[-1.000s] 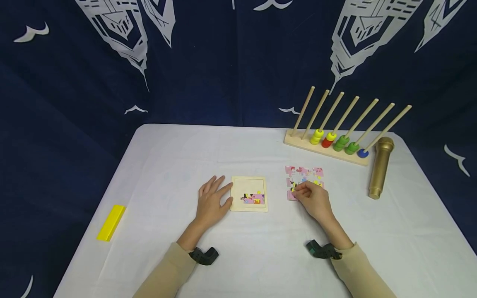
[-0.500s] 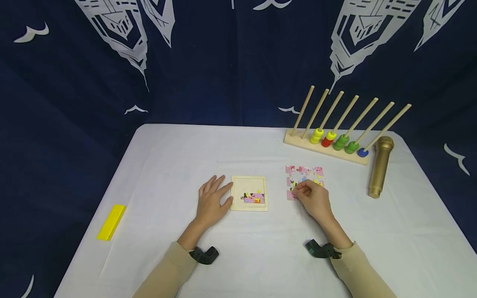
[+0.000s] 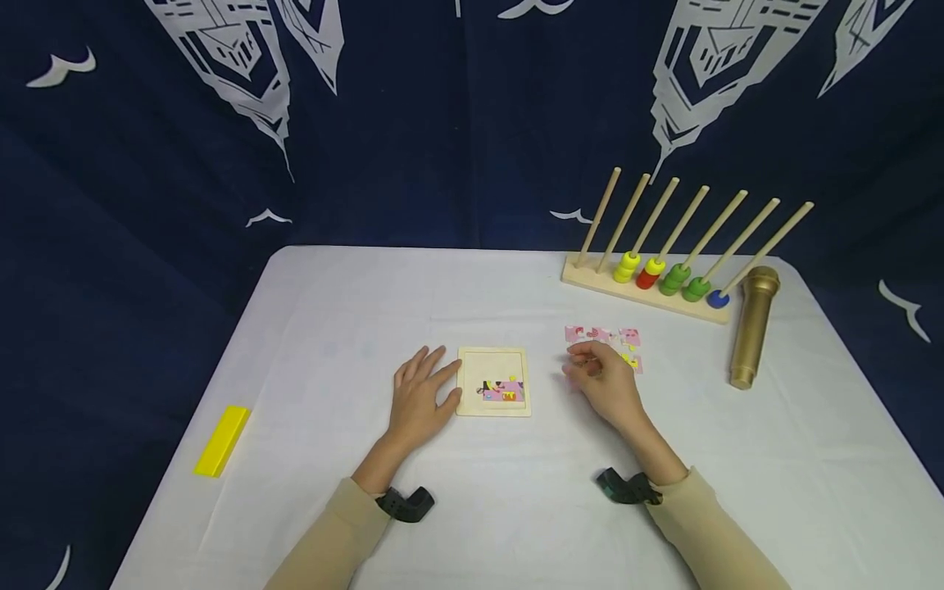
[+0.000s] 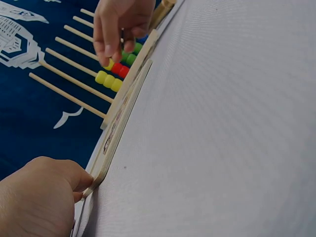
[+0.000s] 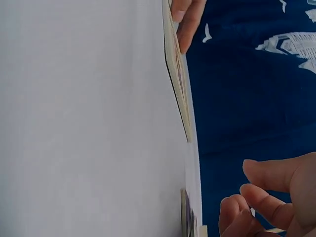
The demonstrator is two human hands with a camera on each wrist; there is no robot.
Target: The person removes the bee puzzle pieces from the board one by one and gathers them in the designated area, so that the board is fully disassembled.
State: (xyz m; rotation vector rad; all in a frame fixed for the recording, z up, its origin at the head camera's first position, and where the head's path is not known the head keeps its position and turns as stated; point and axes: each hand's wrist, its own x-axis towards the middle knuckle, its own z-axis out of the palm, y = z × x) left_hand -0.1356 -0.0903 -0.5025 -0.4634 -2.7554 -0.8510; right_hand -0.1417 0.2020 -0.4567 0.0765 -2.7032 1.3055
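Note:
My left hand [image 3: 420, 401] lies spread on the table, thumb and index fingertip at the left edge of a square wooden puzzle tray [image 3: 472, 369]. Several joined pink puzzle pieces [image 3: 503, 392] sit in the tray's lower right. To the right, my right hand [image 3: 608, 385] is raised over more pink puzzle pieces [image 3: 629, 337], covering many of them. Its fingers are loosely bent. In the right wrist view, a gap shows between the thumb [image 5: 269, 174] and index finger, with no piece visible there.
A wooden bead stand [image 3: 642, 297] with upright pegs and yellow, red, green and blue beads stands at the back right. Beside it lies a gold cylinder [image 3: 754, 328]. A yellow block [image 3: 223, 441] is at the far left. Dark blue patterned cloth [image 3: 413, 147] hangs behind the table.
My right hand has risen from the loose pieces and shifted slightly up and left; its thumb and fingertips, together before, have parted. The left hand and tray stay in place.

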